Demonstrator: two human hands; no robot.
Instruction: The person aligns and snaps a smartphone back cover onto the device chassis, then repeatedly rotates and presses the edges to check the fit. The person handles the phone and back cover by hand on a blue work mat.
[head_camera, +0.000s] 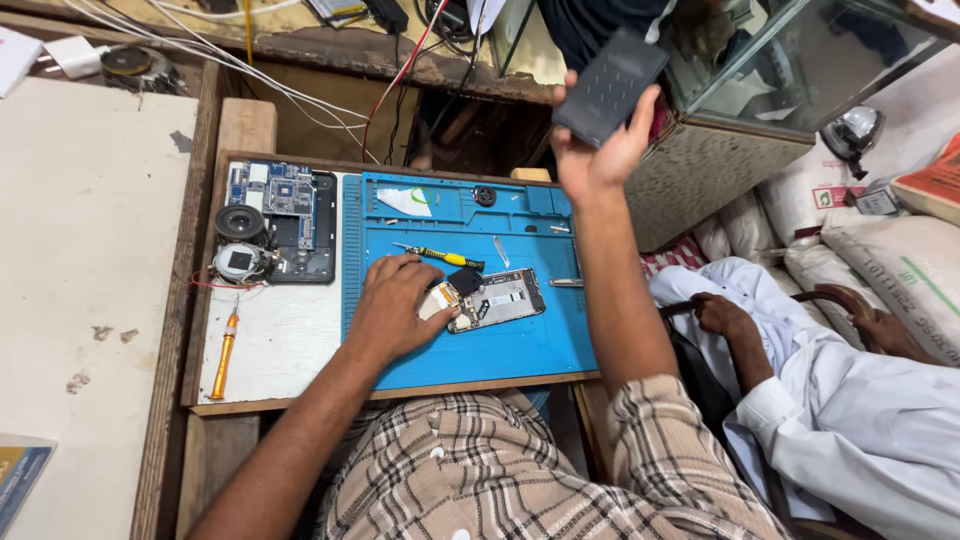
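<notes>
Phone repair mid-inspection: the left hand (392, 300) rests fingers-down on the blue mat (400, 215), fingertips touching the opened phone (490, 299) at the mat's centre, while the right hand (597, 150) is clamped on a dark back panel (610, 85) raised above the mat's far right corner. Judging by this, the panel is being checked; refitting would call for lowering it squarely over the phone.

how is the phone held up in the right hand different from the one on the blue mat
The raised phone is closed, dark and whole, gripped by the right hand. The opened phone lies flat on the blue mat, its insides bare, with the left hand touching it. Both are slim rectangular handsets.
</notes>
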